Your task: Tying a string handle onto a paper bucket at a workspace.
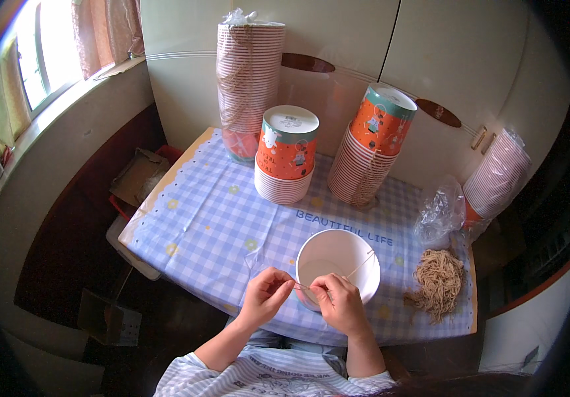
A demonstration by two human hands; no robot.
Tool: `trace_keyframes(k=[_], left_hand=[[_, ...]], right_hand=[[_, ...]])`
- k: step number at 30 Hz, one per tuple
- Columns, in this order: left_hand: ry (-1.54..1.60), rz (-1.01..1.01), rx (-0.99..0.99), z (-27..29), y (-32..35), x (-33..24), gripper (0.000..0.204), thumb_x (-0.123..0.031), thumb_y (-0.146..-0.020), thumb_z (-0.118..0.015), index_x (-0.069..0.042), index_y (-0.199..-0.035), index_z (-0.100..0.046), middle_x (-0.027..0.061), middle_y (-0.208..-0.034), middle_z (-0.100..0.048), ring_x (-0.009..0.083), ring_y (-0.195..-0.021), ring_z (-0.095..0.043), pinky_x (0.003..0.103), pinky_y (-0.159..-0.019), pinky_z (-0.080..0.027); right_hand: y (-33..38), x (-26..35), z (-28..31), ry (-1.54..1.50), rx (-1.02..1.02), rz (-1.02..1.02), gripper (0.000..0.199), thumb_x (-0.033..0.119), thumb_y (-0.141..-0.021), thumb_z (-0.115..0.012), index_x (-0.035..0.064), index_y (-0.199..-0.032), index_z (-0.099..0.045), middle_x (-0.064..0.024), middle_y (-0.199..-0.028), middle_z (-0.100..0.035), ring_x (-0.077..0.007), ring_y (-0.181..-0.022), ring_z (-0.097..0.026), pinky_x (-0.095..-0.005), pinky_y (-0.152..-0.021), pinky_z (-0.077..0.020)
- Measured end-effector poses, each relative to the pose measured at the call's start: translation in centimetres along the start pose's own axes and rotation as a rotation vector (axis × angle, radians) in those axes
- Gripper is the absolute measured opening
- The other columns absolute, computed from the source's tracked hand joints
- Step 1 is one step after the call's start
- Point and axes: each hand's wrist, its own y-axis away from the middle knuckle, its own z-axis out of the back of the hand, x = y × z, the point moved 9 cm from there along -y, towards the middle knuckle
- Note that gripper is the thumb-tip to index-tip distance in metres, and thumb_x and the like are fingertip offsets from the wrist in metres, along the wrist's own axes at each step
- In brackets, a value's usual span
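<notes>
In front of me a paper bucket stands with its open mouth up, its white inside showing. Over its near rim, my left hand pinches the end of a thin tan cord between thumb and fingertips. Close beside it, my right hand is closed on the same cord, which shows between both hands. From the right hand the cord runs across the bucket's mouth to a hole or loop by the far right rim; the small detail there is hard to make out.
A heap of tan cords lies at the table's right, near a crumpled clear plastic bag. Behind the bucket rise nested stacks of orange paper buckets turned upside down. Taller plastic-wrapped stacks stand at back left and right. A checked cloth covers the table.
</notes>
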Motion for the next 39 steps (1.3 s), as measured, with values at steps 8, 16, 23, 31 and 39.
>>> trace_keyframes(k=[8,16,23,31,39], left_hand=[[-0.005,0.043,-0.035,0.5,0.1,0.8,0.004,-0.003,-0.084,-0.056,0.0,-0.083,-0.054,-0.0009,-0.077,-0.053,0.0029,-0.066,-0.046,0.017,-0.057,-0.038],[-0.069,0.033,-0.055,0.8,-0.1,1.2,0.004,-0.002,-0.083,-0.057,0.001,-0.083,-0.054,-0.0007,-0.075,-0.053,0.0025,-0.066,-0.046,0.017,-0.056,-0.038],[-0.106,-0.018,-0.083,0.9,-0.1,1.6,0.005,-0.003,-0.082,-0.059,0.001,-0.082,-0.055,-0.0006,-0.068,-0.055,0.0011,-0.061,-0.047,0.016,-0.051,-0.038],[-0.222,-0.107,-0.105,1.0,0.2,0.8,0.004,-0.001,-0.079,-0.06,-0.001,-0.081,-0.056,0.0017,-0.071,-0.055,0.0038,-0.058,-0.046,0.018,-0.05,-0.036],[-0.262,-0.179,-0.027,1.1,1.5,0.8,0.004,-0.002,-0.078,-0.06,-0.003,-0.08,-0.057,0.0036,-0.083,-0.053,0.0059,-0.066,-0.045,0.02,-0.052,-0.036]], right_hand=[[0.2,0.0,-0.2,-0.026,0.03,0.011,0.005,0.007,-0.079,-0.056,0.0055,-0.082,-0.052,-0.0087,-0.077,-0.058,-0.0288,-0.072,-0.057,-0.0373,-0.067,-0.0429],[0.1,0.3,-0.2,-0.001,0.04,0.05,0.005,0.007,-0.079,-0.056,0.0061,-0.081,-0.051,-0.0075,-0.075,-0.056,-0.0268,-0.071,-0.056,-0.0359,-0.066,-0.0411],[0.1,0.7,-0.1,0.004,0.051,0.078,0.005,0.007,-0.079,-0.056,0.0064,-0.081,-0.051,-0.0064,-0.073,-0.056,-0.0256,-0.069,-0.055,-0.035,-0.064,-0.0393],[0.2,0.3,0.3,-0.09,-0.007,0.04,0.007,0.003,-0.075,-0.06,0.004,-0.075,-0.054,-0.0077,-0.073,-0.058,-0.0269,-0.07,-0.056,-0.0334,-0.063,-0.043],[1.5,1.9,0.9,0.034,-0.073,0.094,0.02,0.004,-0.071,-0.067,0.0082,-0.086,-0.054,-0.0043,-0.078,-0.06,-0.0221,-0.074,-0.055,-0.0335,-0.073,-0.04]])
